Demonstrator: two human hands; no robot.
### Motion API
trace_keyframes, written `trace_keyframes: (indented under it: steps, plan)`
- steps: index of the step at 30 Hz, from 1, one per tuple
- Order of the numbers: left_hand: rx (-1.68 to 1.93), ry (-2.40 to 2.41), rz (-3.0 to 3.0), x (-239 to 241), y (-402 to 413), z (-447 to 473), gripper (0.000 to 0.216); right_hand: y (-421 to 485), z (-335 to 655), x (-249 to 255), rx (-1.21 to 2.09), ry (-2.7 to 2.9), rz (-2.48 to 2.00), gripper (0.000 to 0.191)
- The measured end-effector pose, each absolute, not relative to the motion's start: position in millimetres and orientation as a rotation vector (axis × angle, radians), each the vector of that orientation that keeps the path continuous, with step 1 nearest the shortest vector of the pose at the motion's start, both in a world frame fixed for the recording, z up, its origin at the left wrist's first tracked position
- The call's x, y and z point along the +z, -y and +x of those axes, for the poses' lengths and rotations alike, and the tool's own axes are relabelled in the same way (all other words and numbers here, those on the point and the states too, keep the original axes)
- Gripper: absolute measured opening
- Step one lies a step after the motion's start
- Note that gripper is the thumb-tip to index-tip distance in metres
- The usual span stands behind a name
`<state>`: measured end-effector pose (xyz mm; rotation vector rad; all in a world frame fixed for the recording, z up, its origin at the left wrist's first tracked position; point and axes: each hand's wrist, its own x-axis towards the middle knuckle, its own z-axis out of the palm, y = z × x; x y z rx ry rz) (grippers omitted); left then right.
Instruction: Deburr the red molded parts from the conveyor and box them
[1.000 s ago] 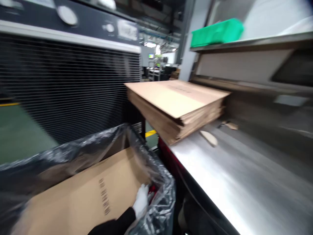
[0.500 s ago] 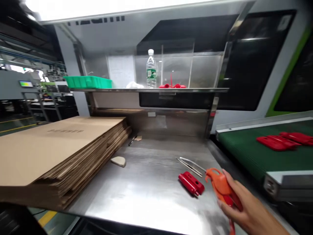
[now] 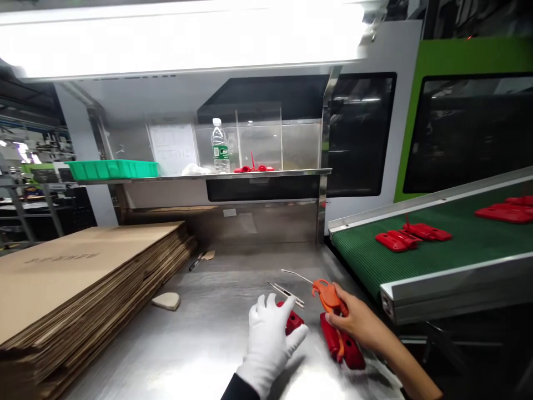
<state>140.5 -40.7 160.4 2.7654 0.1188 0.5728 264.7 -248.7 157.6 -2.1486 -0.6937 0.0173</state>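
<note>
Red part (image 3: 293, 320) lies under gloved left hand (image 3: 268, 339); right hand (image 3: 356, 322) grips orange tool (image 3: 328, 295).

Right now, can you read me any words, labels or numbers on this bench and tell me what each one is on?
None can be read.
Top sheet of the cardboard stack: dark printed word, too blurred.
Water bottle: green label, too small.
White sheet behind the shelf: faint print, unreadable.
Small tag on the back panel: unreadable.
</note>
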Motion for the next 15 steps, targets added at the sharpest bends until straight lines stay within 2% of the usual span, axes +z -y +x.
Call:
trace_keyframes:
  steps: [3,6,11,15]
  plan:
    - [0.489,-0.122,2.793,154,42,155,0.046,249,251,164,0.022,0.712,-2.193,0.073]
    - [0.444,-0.191,2.814,146,18,132,0.044,230,237,171,0.049,0.738,-2.263,0.062]
    - [0.41,-0.685,2.826,142,-50,58,0.056,142,215,179,0.184,0.862,-2.361,0.043]
    - [0.736,-1.023,2.518,130,-75,-3,0.064,53,203,180,0.252,0.93,-2.453,0.037]
